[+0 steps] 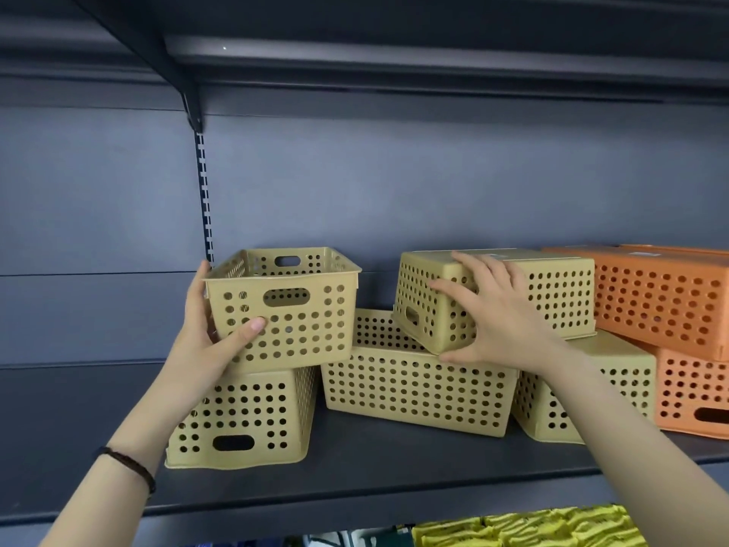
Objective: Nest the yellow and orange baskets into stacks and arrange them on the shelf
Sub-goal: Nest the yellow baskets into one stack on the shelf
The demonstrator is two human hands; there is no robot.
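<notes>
Several perforated yellow baskets stand on a dark shelf. My left hand grips the near left corner of an upright yellow basket, which rests on an upside-down yellow basket. My right hand grips the corner of an upside-down, tilted yellow basket. That one lies on an upright yellow basket and another overturned yellow basket. Two upside-down orange baskets sit at the right, the upper orange basket on the lower orange basket.
The shelf's blue-grey back panel has a slotted upright behind the left stack. Another shelf hangs overhead on a bracket. Yellow packaged goods lie on the level below.
</notes>
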